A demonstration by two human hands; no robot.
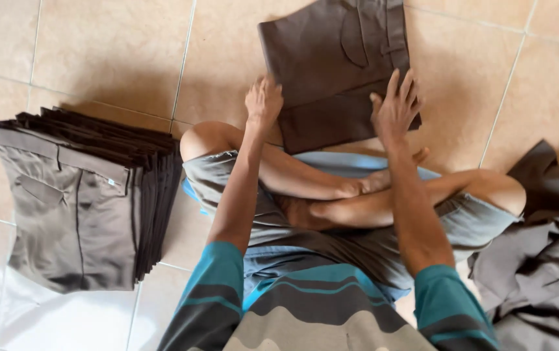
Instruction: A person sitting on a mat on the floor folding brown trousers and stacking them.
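We sit cross-legged on the tan tiled floor [110, 52] with a folded pair of dark brown trousers [331, 58] lying on the tiles just beyond our knees. Our left hand [264, 99] rests on the near left edge of its folded lower half, fingers curled down against the cloth. Our right hand [396, 107] lies flat on the right side, fingers spread open and pressing, gripping nothing. To our left stands a neat stack of folded brown trousers [81, 201]; a small pale blue label [111, 182] shows at the waistband of the top pair. To our right lies a loose heap of unfolded brown garments [542, 253].
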